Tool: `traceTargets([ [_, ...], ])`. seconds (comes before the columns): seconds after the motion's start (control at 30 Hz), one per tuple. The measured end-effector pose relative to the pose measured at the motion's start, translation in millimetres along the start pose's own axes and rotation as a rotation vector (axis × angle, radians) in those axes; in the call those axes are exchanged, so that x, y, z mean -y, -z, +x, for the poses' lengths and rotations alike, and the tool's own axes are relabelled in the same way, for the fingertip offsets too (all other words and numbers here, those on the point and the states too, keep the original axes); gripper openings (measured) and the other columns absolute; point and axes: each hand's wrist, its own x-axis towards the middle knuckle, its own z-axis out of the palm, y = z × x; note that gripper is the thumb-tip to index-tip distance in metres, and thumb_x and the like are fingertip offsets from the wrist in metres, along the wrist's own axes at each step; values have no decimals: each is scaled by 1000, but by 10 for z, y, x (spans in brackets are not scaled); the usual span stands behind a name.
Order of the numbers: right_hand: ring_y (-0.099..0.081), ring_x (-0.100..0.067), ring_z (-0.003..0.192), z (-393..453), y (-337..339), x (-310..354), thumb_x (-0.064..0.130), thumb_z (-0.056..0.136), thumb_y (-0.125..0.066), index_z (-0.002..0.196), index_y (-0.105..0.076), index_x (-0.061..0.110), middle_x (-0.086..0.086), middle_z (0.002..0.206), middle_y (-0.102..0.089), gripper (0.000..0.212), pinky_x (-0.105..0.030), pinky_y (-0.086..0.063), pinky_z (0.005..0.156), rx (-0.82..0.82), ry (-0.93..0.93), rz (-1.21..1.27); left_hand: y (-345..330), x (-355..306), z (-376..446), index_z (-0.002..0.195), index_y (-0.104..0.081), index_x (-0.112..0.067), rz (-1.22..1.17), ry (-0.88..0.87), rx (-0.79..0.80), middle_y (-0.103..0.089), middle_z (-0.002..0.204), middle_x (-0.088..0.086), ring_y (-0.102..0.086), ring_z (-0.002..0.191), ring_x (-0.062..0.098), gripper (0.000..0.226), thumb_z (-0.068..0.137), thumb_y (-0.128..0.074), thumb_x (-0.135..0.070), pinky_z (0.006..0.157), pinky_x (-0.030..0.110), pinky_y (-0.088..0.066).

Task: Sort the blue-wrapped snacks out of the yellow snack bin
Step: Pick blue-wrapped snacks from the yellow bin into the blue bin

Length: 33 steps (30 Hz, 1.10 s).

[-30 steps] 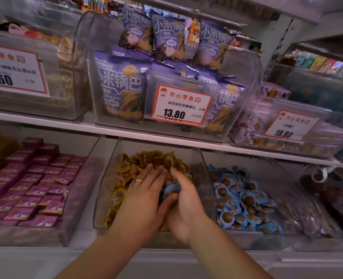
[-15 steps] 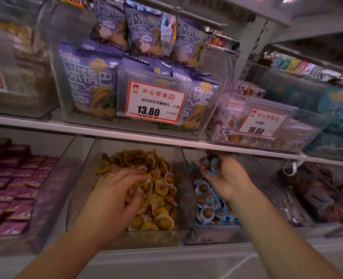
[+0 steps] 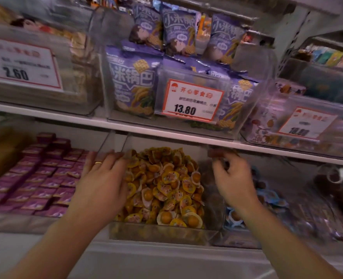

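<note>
A clear bin (image 3: 158, 233) on the lower shelf holds a heap of yellow-wrapped snacks (image 3: 166, 184). I see no blue wrapper on top of the heap. My left hand (image 3: 104, 178), with a ring on it, lies with straight fingers along the bin's left wall and touches the yellow snacks. My right hand (image 3: 232, 178) hovers over the bin's right wall, blurred, fingers loosely curled, with nothing visible in it. Just right of it, the neighbouring bin holds blue-wrapped snacks (image 3: 272, 198), partly hidden by my right wrist.
Purple-wrapped pieces (image 3: 39, 178) fill the bin on the left. The shelf board (image 3: 166, 135) above carries bins of purple bags (image 3: 132, 81) with price cards (image 3: 192, 101), low over both hands. Dark packets (image 3: 317, 218) lie far right.
My right hand has come back left from above the blue bin to the yellow bin's right wall, and the blue snack it held is gone. My left hand slid to the left wall.
</note>
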Motion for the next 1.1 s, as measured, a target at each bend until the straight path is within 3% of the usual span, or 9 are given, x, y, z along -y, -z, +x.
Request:
traceTargets([
  [0.07,-61,-3,96,-61,-356,325,38,90,-47,113,-69,28,10,104,-68,33,-17,-48,84,312,224,-136,63,44,2,120,-65,-17,21,23,-7,-65,122,7,-57,124,32,50,76,-45,-27,114,61,-24],
  [0.13,-52,-17,118,-119,-810,528,38,95,-49,127,-63,26,2,125,-60,37,-33,-44,102,636,361,-311,126,136,14,121,-65,-22,6,74,-2,-65,124,5,-53,128,31,49,78,-46,-37,114,58,-26],
  [0.27,-26,-28,143,-218,-1511,614,55,94,-46,142,-52,22,-8,152,-35,59,-51,-13,121,959,524,-689,121,254,1,128,-62,-24,-175,118,69,-58,134,1,-55,123,26,56,81,-45,-49,102,42,-43],
  [0.37,-20,-26,145,-177,-1562,410,61,93,-39,144,-47,30,-6,155,-27,60,-57,-7,121,935,579,-699,62,303,-13,126,-63,-21,-228,89,71,-60,128,0,-59,113,26,50,84,-49,-45,94,38,-48],
  [0.57,-40,-29,129,277,-1180,137,66,84,-47,129,-56,37,-1,131,-48,55,-51,-23,113,927,451,-919,63,357,-18,124,-64,-21,-255,70,74,-62,123,-1,-59,112,24,55,83,-42,-51,93,41,-49],
  [0.73,-53,-23,109,418,-878,143,66,83,-49,94,-68,30,4,103,-54,42,-50,-35,107,971,303,-969,44,319,-23,122,-65,-24,-284,99,57,-64,120,-2,-57,110,24,44,85,-53,-43,92,38,-49],
  [0.87,-53,-22,111,133,-1084,354,44,84,-53,114,-68,31,3,111,-59,35,-46,-36,107,802,541,-728,32,268,-17,119,-67,-21,-292,129,28,-66,117,0,-57,110,25,40,84,-57,-38,92,36,-46],
  [0.97,-54,-21,116,-134,-1427,503,31,88,-53,123,-63,25,-1,121,-62,38,-39,-37,109,919,561,-449,35,245,-25,116,-68,-19,-289,142,9,-67,114,1,-58,108,25,40,81,-56,-35,88,34,-46],
  [1.1,-42,-20,129,-85,-1519,302,47,95,-42,127,-62,26,2,134,-56,43,-47,-18,118,966,647,-702,57,256,-33,119,-67,-22,-312,146,18,-66,116,0,-58,110,24,45,82,-51,-40,93,37,-48],
])
